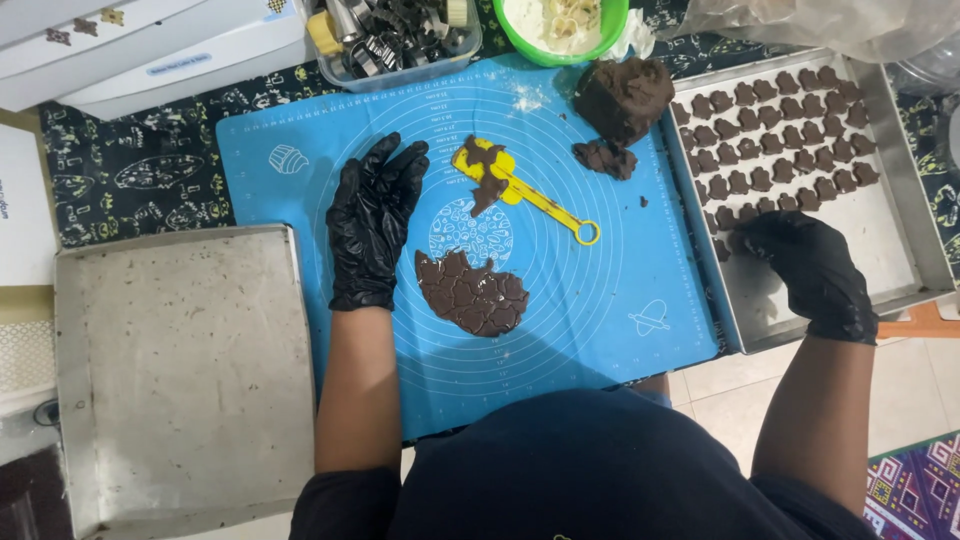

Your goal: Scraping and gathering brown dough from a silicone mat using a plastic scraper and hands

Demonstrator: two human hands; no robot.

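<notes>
Table w/ dark patterned cloth (150,180); on it: blue mat (600,300) centre; bare tray (180,380) left; tray of cut-outs (900,200) right; white boxes (150,50), cutter tub (400,45), green bowl (565,25) at back.

baking trays (180,300): 2 | blue mats (560,330): 1 | yellow cutters (525,190): 1 | green bowls (610,30): 1

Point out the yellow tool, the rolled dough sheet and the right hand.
Yellow tool (548,203), head view, on its handle.
Dough sheet (472,292), head view, on its middle.
Right hand (805,262), head view, on the back of the glove, over the tray (905,160) rim.
</notes>
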